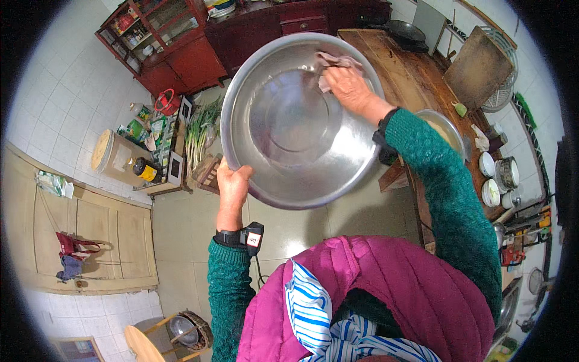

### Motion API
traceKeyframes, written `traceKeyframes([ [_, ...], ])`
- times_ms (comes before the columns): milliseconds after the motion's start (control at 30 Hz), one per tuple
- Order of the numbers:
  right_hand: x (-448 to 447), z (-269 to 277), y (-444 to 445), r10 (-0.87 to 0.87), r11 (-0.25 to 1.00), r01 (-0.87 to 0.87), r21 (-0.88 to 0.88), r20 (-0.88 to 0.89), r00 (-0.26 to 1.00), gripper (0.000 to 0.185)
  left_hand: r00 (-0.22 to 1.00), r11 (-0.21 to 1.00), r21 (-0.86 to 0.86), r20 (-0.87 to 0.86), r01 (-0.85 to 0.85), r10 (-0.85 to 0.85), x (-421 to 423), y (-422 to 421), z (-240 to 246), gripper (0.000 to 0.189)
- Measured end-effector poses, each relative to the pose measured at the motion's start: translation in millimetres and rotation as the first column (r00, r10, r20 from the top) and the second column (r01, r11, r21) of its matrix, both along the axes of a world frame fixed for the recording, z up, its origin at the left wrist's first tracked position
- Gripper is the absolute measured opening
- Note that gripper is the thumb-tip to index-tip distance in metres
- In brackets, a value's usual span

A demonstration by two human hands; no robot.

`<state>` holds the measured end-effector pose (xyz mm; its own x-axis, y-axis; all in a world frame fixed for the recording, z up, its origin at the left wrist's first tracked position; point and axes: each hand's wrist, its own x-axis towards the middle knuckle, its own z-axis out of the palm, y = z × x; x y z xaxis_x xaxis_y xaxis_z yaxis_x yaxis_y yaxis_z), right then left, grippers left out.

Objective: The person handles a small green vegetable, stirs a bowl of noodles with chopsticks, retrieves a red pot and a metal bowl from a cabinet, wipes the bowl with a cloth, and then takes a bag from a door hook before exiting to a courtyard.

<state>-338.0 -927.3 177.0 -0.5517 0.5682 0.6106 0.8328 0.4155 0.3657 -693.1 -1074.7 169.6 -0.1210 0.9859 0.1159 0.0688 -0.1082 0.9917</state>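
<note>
A large, shiny metal basin (289, 122) is held up before me, its inside turned towards my face. My left hand (233, 188) grips its rim at the lower left, thumb on the inner side and fingers hidden behind. Against the upper right of the inner wall, my right hand (348, 88) presses a crumpled pinkish cloth (339, 61). Part of the cloth sticks out beyond the fingers. Light reflects brightly off the basin's lower right side.
To the right runs a wooden table (384, 54) bearing a wok (405, 34), a metal bowl (441, 126) and several small bowls (491, 192). Spring onions (201, 131) stand left, near a lidded bucket (120, 156) and an oil bottle (144, 169). A stool (144, 344) is at lower left.
</note>
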Motion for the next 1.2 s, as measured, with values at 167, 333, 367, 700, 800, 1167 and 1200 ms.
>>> traceKeyframes([
  [167, -53.3, -65.4, -103.8, -0.355, 0.846, 0.207, -0.491, -0.23, 0.906, 0.026, 0.986, 0.984, 0.124, 0.118, -0.13, 0.115, 13.1, 10.0, -10.8, 0.036],
  [333, -155.1, -85.6, -88.8, -0.731, -0.003, -0.907, -0.422, -0.618, 0.29, 0.02, 0.998, 0.998, -0.062, 0.05, -0.034, 0.037, 48.0, 12.5, -33.6, 0.038],
  [367, -167.2, -76.5, -77.8, -0.825, 0.054, -0.98, -0.19, -0.561, 0.063, 0.015, 0.994, 0.998, -0.063, 0.105, -0.016, 0.023, 53.3, 11.6, -37.9, 0.039],
  [700, -147.9, 39.4, -83.1, 0.527, 0.796, -0.592, -0.125, -0.339, 0.78, 0.056, 0.994, 0.988, -0.138, -0.067, 0.075, -0.085, 33.5, 8.5, -40.1, 0.037],
  [800, -161.9, 42.7, -80.0, 0.522, 0.849, -0.526, -0.049, -0.079, 0.849, 0.077, 0.978, 0.992, -0.054, -0.17, 0.114, -0.122, 33.4, 9.4, -32.4, 0.038],
  [1167, -63.5, 99.5, 36.8, 0.232, 0.93, -0.333, -0.155, -0.457, 0.859, 0.017, 0.998, 0.988, 0.154, -0.052, 0.031, -0.023, -10.8, 10.4, 0.5, 0.035],
  [1200, -34.6, 92.1, 48.2, 0.049, 0.923, -0.243, -0.299, -0.535, 0.843, 0.022, 0.999, 0.987, 0.159, -0.007, -0.039, 0.041, -18.0, 11.5, 1.7, 0.034],
])
